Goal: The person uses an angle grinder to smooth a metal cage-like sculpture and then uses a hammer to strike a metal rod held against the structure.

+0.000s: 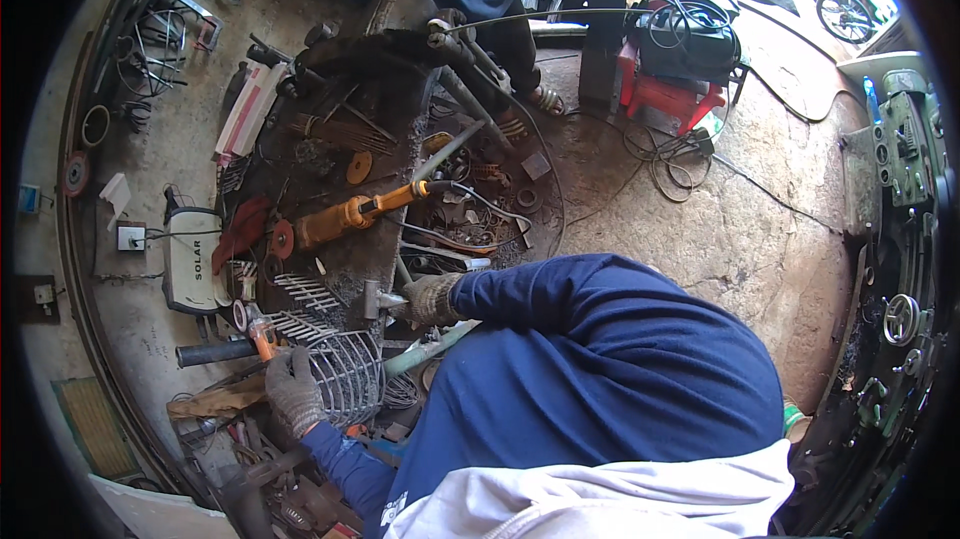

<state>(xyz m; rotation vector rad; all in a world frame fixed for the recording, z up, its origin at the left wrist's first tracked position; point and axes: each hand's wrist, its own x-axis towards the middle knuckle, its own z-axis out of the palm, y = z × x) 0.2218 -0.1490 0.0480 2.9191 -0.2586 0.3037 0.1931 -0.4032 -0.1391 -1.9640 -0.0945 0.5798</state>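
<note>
My right hand [432,300], in a grey knitted glove, is closed round the handle of a hammer. The hammer's metal head [372,300] is just above the workbench edge. Gloved as well, my left hand [294,394] is at the left side of a curved basket of welded metal rods [348,376]; its fingers are curled at the rim and appear to grip it. Just beyond the left fingers is a small orange power tool [262,333]. A comb-like piece of parallel metal rods [306,292] lies on the bench between my hands and a large yellow-orange grinder [350,219].
A white box labelled in dark print [196,261] stands left of the bench. Cables [672,164] coil on the floor near a red-framed machine [680,69]. Another person's legs [500,49] are across the bench. A green lathe-like machine [905,149] lines the right side.
</note>
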